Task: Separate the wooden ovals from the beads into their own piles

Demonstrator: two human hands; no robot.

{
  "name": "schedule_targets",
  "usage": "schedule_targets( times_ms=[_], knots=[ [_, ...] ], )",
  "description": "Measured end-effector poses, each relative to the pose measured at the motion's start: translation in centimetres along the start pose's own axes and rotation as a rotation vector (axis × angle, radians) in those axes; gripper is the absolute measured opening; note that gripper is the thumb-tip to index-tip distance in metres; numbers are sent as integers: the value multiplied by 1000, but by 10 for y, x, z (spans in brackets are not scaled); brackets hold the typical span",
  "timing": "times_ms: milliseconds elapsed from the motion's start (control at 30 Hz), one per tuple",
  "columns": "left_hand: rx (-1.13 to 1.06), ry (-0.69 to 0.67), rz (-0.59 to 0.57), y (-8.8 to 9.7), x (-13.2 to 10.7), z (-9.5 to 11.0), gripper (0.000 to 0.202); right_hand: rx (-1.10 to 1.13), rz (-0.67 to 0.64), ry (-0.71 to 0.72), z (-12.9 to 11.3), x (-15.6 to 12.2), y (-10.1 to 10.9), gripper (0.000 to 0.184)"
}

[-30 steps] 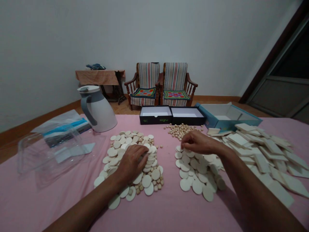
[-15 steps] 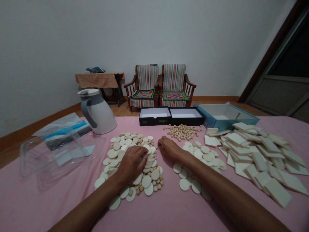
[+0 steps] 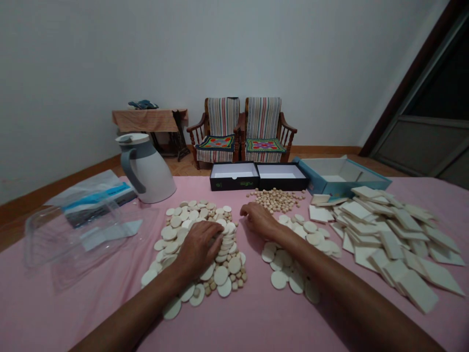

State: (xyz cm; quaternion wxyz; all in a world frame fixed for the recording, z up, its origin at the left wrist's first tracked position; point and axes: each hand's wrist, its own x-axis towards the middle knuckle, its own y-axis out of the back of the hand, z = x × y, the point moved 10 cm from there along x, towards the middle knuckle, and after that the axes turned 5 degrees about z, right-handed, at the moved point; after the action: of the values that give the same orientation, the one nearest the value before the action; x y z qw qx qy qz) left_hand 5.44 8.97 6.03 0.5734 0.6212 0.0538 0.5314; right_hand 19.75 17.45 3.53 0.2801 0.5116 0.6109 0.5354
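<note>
My left hand (image 3: 201, 244) rests on a mixed pile of pale round wooden discs (image 3: 172, 233), its fingers bent over them and the thumb apart. Small wooden cubes (image 3: 240, 282) show among the discs at the pile's lower right edge. To the right, my right hand (image 3: 258, 218) hovers low over the cloth between this pile and a second group of wooden discs (image 3: 280, 279). Its fingers are curled together, and whatever they hold is hidden. Just beyond it lies a heap of small wooden cubes (image 3: 278, 198). My right forearm covers part of the second disc group.
Square wooden tiles (image 3: 394, 230) are heaped at the right. Two black boxes (image 3: 234, 183) and a blue box (image 3: 326, 187) stand along the back edge. A white and grey jug (image 3: 156, 178), a clear plastic tray (image 3: 40, 244) and a blue package (image 3: 98, 198) occupy the left.
The view has shifted slightly. My right hand's fingers have turned a little near the same spot; my left hand stays on the disc pile.
</note>
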Motion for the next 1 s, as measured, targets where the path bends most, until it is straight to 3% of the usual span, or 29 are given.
schedule_targets(
  times_ms=[167,367,500,667,733,867,1000],
  knots=[
    [1,-4,-10,-1,0,1,16,178,-34,137,-38,-6,-31,18],
    [7,2,-12,-1,0,0,16,86,23,78,-34,-9,-30,16],
    [10,3,-16,-1,0,0,15,-33,13,-50,-7,-5,-11,21],
    [1,-4,-17,-1,0,2,15,-155,193,-152,12,-1,34,33],
    [-2,-6,1,1,0,2,15,-97,207,-89,2,-3,36,28],
    [-5,-3,20,5,2,4,14,193,103,124,-35,-14,10,26],
    [-9,9,26,5,2,3,13,335,81,236,-61,-27,-6,29]
  ],
)
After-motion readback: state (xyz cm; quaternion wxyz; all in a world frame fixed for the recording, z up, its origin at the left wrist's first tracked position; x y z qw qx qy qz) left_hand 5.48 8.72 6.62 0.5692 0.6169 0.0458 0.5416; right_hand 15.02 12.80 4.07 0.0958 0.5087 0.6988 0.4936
